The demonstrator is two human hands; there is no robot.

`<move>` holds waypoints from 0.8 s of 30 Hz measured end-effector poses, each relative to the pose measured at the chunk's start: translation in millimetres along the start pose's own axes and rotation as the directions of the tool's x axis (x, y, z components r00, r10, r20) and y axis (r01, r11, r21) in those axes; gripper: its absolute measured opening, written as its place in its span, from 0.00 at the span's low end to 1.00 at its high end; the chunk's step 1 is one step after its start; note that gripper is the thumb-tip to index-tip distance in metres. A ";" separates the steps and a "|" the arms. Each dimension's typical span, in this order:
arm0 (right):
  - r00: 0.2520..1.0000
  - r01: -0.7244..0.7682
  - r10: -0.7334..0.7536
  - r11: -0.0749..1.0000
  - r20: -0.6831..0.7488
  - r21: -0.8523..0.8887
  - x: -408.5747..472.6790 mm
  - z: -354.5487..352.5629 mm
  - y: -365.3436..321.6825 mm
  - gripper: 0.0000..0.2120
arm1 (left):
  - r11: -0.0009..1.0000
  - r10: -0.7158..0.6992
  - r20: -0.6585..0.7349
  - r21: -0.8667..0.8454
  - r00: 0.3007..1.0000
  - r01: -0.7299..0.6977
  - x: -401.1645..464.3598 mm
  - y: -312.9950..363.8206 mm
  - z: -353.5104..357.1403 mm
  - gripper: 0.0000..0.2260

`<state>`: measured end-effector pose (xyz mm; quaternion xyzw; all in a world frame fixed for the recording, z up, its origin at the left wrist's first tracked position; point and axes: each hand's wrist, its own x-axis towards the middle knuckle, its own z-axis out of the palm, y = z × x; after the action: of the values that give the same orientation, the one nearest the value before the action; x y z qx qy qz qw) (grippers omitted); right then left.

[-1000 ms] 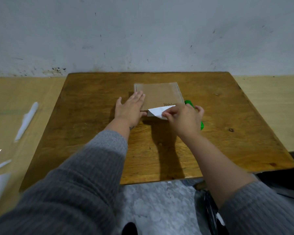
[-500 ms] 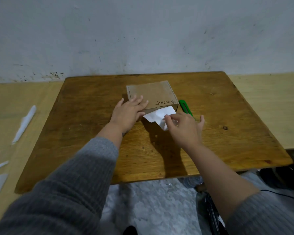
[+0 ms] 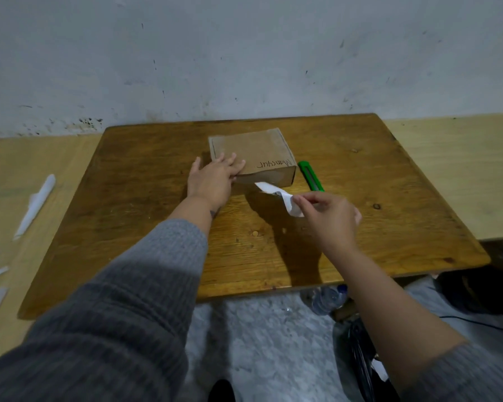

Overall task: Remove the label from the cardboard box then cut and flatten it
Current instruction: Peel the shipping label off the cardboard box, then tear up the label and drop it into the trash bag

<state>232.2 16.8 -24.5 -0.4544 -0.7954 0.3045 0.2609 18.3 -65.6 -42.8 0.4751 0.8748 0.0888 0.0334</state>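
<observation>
You are looking down at a worn brown wooden desk (image 3: 360,233) set against a scuffed pale wall. Toward twelve o'clock on the desk sits a small, closed, brown cardboard box (image 3: 251,152) with a handwritten word in black marker near its front edge.

Your left hand (image 3: 211,181) lies flat, with its straight fingers (image 3: 233,165) spread over the box's near left corner, at about seven o'clock on the lid. It grips nothing; it seems to be pressing down so the box stays put against the pull.

Your right hand (image 3: 328,216) is at about five o'clock from the box, raised a little off the desk. Its thumb and forefinger pinch the near end of a white paper label (image 3: 276,194), while the other fingers curl loosely. The label stretches as a twisted strip from the pinch back toward the box's front face, where its far tip touches or nearly touches the cardboard; whether it is fully free cannot be told.

Just beside the box at three o'clock lies a green utility knife (image 3: 311,175), untouched, likely waiting for the cutting step.

White paper scraps (image 3: 35,204) lie on the pale floor at nine o'clock.
</observation>
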 end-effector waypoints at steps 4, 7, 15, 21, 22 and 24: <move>0.985 -0.152 0.124 0.951 0.118 0.270 9.4 -22.5 -2.4 0.08 | 0.965 0.026 -0.192 -0.252 0.981 -0.075 -20.1 36.5 -16.9 0.17; 0.971 -0.213 0.162 0.922 0.177 0.324 13.4 -42.9 -7.2 0.08 | 0.917 0.069 -0.439 -0.325 0.896 -0.230 -41.5 70.2 -27.3 0.11; 0.955 -0.220 0.078 0.831 0.285 0.511 12.1 -102.5 -26.6 0.12 | 0.821 -0.097 -0.356 -0.557 0.929 -0.127 -62.8 134.6 -42.4 0.18; 0.951 -0.130 -0.040 0.849 0.307 0.512 9.3 -140.3 -32.7 0.18 | 0.743 -0.036 -0.317 -0.643 0.948 -0.187 -55.2 160.8 -82.5 0.18; 0.954 -0.118 -0.046 0.851 0.297 0.511 8.8 -145.7 -32.9 0.19 | 0.732 -0.006 -0.303 -0.651 0.953 -0.202 -53.3 164.0 -87.0 0.17; 0.963 -0.098 -0.048 0.855 0.266 0.509 8.4 -155.6 -33.6 0.19 | 0.726 0.018 -0.302 -0.651 0.953 -0.220 -49.6 170.4 -95.3 0.14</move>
<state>317.2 49.3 106.5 -0.3320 -0.7060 0.5694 0.2590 172.4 -28.1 81.4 0.4687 0.7451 0.4682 0.0766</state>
